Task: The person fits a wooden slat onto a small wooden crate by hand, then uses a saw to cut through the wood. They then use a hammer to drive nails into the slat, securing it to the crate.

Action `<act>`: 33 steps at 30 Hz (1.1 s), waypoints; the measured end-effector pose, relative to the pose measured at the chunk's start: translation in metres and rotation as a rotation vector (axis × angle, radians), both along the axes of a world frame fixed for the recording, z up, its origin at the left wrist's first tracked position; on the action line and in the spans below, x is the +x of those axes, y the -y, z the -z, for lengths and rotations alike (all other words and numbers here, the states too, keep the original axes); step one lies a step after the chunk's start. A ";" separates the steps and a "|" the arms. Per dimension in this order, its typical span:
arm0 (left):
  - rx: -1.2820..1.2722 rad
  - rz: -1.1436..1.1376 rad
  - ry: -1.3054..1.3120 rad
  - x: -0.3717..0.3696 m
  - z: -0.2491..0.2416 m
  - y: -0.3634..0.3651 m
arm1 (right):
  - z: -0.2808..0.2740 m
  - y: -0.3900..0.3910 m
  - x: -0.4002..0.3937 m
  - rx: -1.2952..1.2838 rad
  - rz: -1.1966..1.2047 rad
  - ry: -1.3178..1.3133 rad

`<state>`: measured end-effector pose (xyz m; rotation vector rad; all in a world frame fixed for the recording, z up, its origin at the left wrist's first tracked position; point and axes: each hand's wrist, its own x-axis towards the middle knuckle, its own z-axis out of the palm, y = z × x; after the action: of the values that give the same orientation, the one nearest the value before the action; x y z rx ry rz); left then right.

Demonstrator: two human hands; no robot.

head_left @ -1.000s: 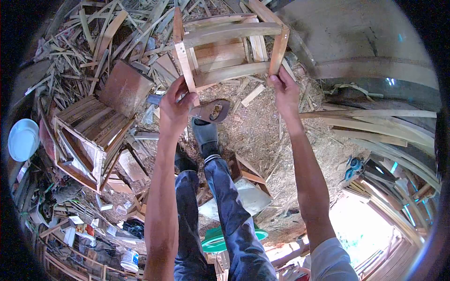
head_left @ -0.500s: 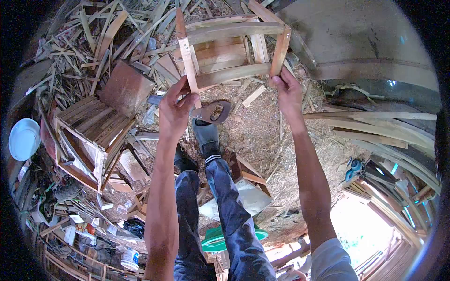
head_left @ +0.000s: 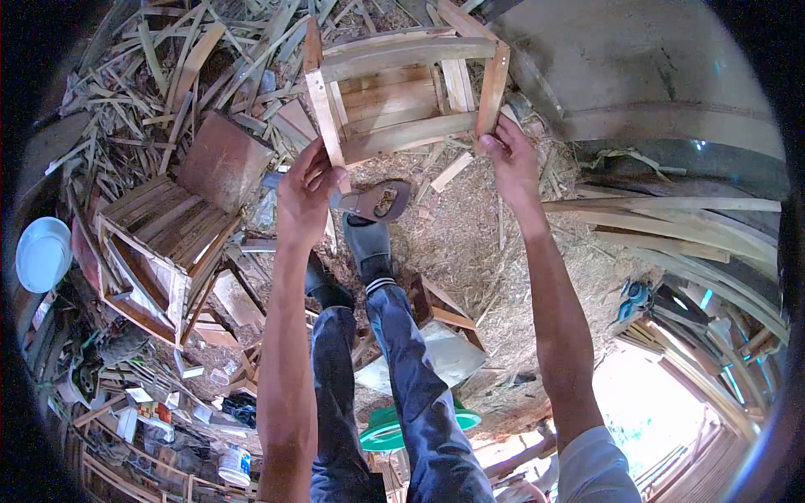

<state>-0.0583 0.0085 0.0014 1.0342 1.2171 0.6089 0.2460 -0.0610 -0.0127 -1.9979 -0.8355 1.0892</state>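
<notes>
A small wooden stool frame (head_left: 407,57) with slats inside is held out ahead of me, its legs and curved rails in view. My left hand (head_left: 303,189) is closed, thumb and fingers pinching the end of its left leg. At the right leg's lower end, my right hand (head_left: 513,163) grips the wood between thumb and fingers. Just below the frame, over my shoe (head_left: 369,247), lies a brown handsaw handle (head_left: 402,199); I cannot make out its blade.
Wood offcuts (head_left: 197,63) heap at the upper left. A slatted wooden piece (head_left: 180,222) stands at left near a white basin (head_left: 44,254). Long boards (head_left: 671,226) lie on the right, with a blue power tool (head_left: 635,299) below. A green plastic item (head_left: 386,429) sits behind my legs.
The stool frame has shifted slightly left, both hands moving with it and keeping their hold. The saw handle and the surroundings look nearly the same.
</notes>
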 end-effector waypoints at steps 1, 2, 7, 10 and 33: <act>-0.013 0.021 0.004 0.001 -0.001 -0.001 | -0.001 0.000 0.000 -0.003 0.001 0.002; -0.016 0.023 0.005 0.002 -0.002 0.000 | -0.001 0.000 -0.001 0.004 0.001 0.027; -0.027 -0.045 -0.003 0.009 -0.003 -0.001 | 0.006 -0.003 0.002 0.025 -0.012 0.090; -0.020 0.026 0.002 0.004 -0.007 -0.002 | 0.001 -0.001 0.003 0.034 -0.032 0.077; -0.088 -0.103 0.094 0.007 0.002 0.008 | 0.011 0.003 0.008 0.031 -0.066 0.084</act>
<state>-0.0517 0.0007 -0.0008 0.8646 1.2092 0.6706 0.2541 -0.0645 -0.0234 -2.0148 -0.9623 1.0284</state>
